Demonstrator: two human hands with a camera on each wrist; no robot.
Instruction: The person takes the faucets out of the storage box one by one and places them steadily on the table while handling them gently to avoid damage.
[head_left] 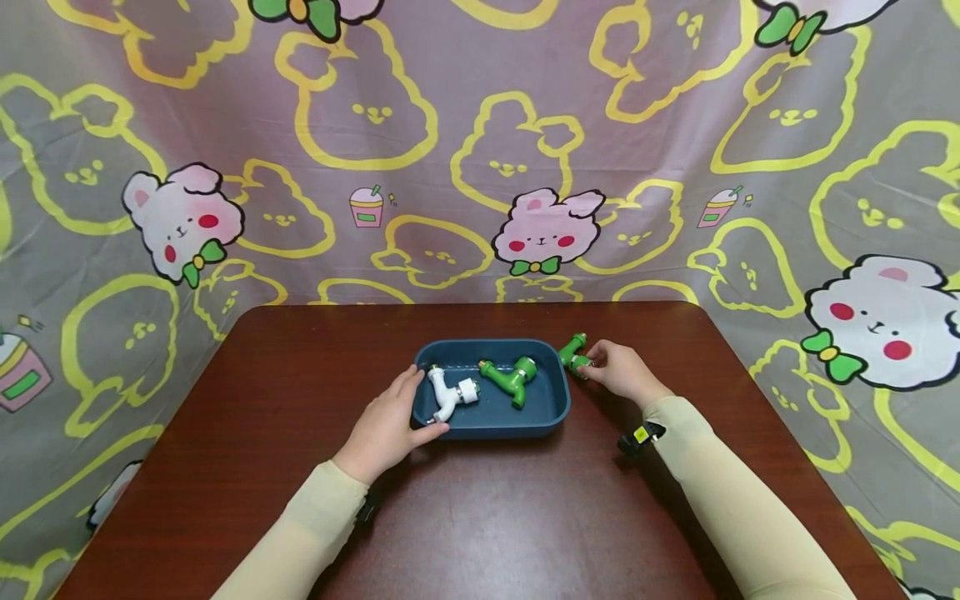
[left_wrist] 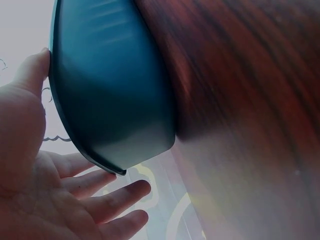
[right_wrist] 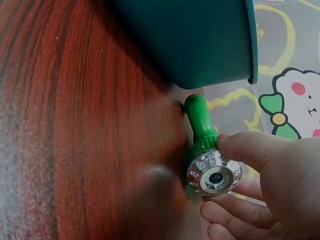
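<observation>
A dark blue tray [head_left: 495,432] stands on the table, holding a white tap [head_left: 448,395] at its left and a green tap [head_left: 512,379] right of its middle. The left hand [head_left: 384,429] rests on the tray's left end, thumb and fingertips at the rim; in the left wrist view that hand [left_wrist: 65,185] has its fingers spread beside the tray [left_wrist: 115,90]. Just outside the tray's right end, the right hand [head_left: 626,372] pinches a second green tap [head_left: 572,354]. The right wrist view shows that hand [right_wrist: 270,185] with its thumb on the green tap [right_wrist: 200,120], near its silver-rimmed end.
The brown wooden table [head_left: 300,367] extends around the tray. A patterned cloth [head_left: 450,125] with bear and rabbit drawings hangs behind the table and along both its sides. A black wrist device [head_left: 641,437] is on the right sleeve.
</observation>
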